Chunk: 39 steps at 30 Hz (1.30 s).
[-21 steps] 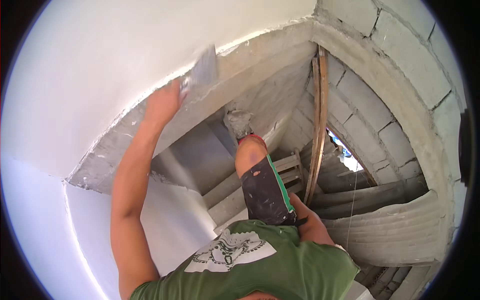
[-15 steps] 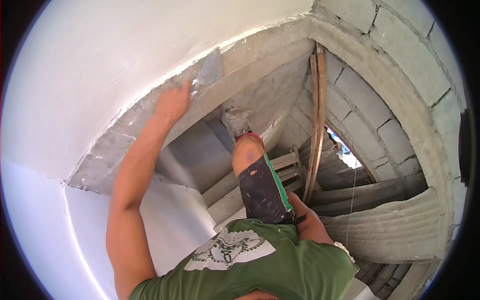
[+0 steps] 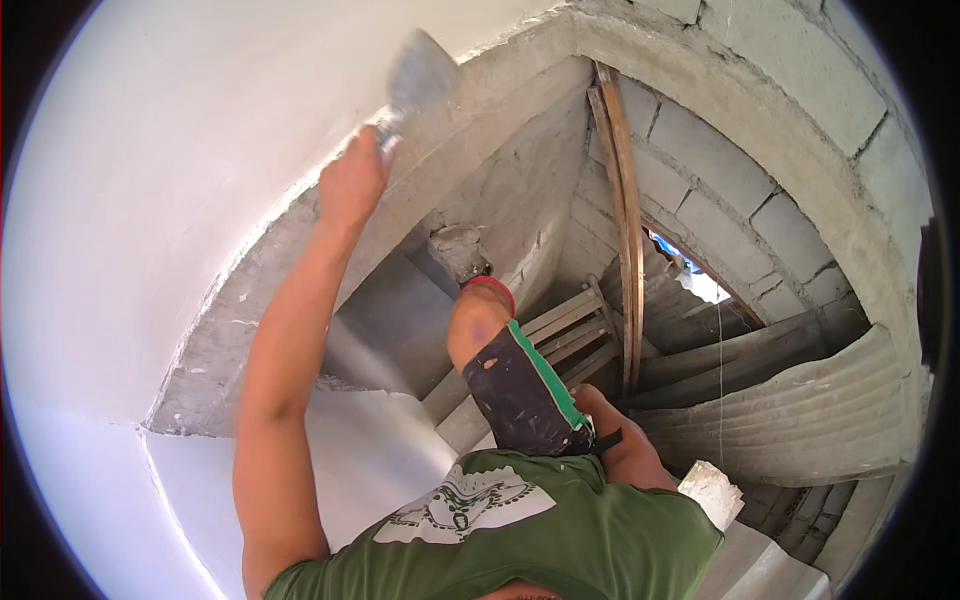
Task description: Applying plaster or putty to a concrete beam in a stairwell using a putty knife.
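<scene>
My left hand (image 3: 354,182), raised on the outstretched left arm, is closed around the handle of a wide-bladed putty knife (image 3: 420,75). The blade, blurred by motion, points up and away, over the border between the smooth white wall (image 3: 230,120) and the rough grey concrete band (image 3: 480,100). Whether it touches the surface I cannot tell. Low beside the dark, paint-spotted shorts (image 3: 520,395) is my right hand (image 3: 592,405), with a dark strap near it. Its fingers are not clearly visible, so what it holds or leans on does not show.
Below my bent knee are wooden slats (image 3: 570,335). Two long wooden strips (image 3: 622,210) stand beside the concrete block wall (image 3: 715,225). Corrugated sheeting (image 3: 790,435) lies at the right, under a thin hanging line. A whitish block (image 3: 712,492) shows beside my right shoulder.
My left hand has swung the putty knife up and away, from the grey band toward the white wall's edge. The view has shifted slightly; my right arm stays by the shorts.
</scene>
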Each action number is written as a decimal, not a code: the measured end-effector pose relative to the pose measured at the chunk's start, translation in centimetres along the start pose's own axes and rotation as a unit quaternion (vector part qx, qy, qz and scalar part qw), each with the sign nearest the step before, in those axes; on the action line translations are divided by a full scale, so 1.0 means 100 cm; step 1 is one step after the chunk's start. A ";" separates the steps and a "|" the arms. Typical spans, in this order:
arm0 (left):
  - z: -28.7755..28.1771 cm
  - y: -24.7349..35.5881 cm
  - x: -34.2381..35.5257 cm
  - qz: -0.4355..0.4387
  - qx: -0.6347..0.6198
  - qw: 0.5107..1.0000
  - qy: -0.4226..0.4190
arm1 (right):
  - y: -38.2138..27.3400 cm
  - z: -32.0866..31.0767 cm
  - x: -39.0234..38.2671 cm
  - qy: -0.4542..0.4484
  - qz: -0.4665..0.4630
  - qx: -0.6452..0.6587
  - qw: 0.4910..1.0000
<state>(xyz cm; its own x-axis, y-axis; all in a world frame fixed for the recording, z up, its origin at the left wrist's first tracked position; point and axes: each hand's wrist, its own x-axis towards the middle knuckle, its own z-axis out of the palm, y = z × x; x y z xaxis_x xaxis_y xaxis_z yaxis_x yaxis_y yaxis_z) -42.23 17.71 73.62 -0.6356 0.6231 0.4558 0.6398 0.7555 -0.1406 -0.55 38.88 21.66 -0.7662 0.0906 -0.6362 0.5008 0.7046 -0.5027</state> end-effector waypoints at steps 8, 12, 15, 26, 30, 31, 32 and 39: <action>-0.028 -0.010 0.013 -0.013 0.046 0.998 0.050 | -0.049 -0.023 0.004 -0.062 0.036 0.126 0.989; 0.024 -0.007 0.009 0.002 0.063 0.997 -0.051 | -0.034 -0.009 0.005 -0.063 0.065 0.018 0.996; 0.018 0.025 0.011 0.057 0.039 0.986 -0.152 | 0.003 0.003 0.017 0.015 -0.019 -0.077 0.997; 0.017 0.013 -0.062 -0.065 0.032 0.977 -0.202 | -0.025 -0.003 0.019 -0.045 -0.004 -0.023 0.999; 0.022 0.003 -0.157 -0.255 -0.142 0.948 -0.125 | 0.008 0.004 0.048 -0.073 -0.088 -0.199 0.973; 0.015 -0.016 -0.196 -0.310 -0.154 0.930 -0.126 | -0.008 -0.001 0.050 -0.070 -0.056 -0.152 0.984; 0.008 -0.041 -0.242 -0.336 -0.113 0.930 -0.101 | -0.025 -0.003 0.050 -0.073 -0.027 -0.117 0.990; -0.104 -0.129 -0.414 -0.449 -0.053 0.891 0.053 | -0.047 -0.031 0.044 -0.078 -0.002 -0.112 0.991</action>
<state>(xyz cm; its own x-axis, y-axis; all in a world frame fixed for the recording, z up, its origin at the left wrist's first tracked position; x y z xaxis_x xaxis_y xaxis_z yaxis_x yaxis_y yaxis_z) -19.63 -19.92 65.68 -0.8708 -0.2484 0.4243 -0.0645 0.9132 0.4024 -7.55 38.15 23.03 -0.6871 -0.0094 -0.7265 0.3831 0.8449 -0.3732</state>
